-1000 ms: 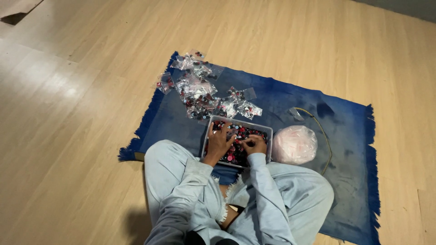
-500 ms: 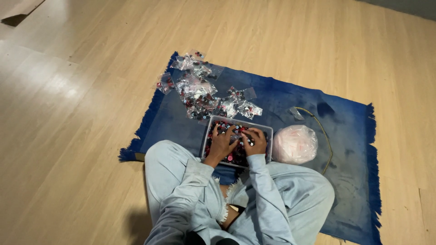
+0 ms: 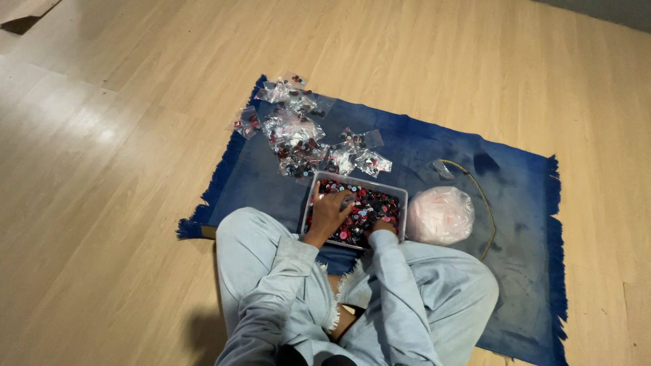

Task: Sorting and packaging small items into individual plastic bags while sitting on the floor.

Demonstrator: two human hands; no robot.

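Head view has me sifting: my left hand [image 3: 330, 211] lies spread, gripping nothing, on the red and blue pieces in the clear tray [image 3: 400, 196] on the blue rug [image 3: 434, 146], right hand [image 3: 381, 228] too buried to judge, so picking one piece looks next.

right hand [image 3: 382, 227] mostly hidden by its sleeve, tray [image 3: 400, 196] pieces too small to identify

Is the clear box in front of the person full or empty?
Full. The clear box holds a thick layer of small red, dark and blue pieces; both hands are in it.
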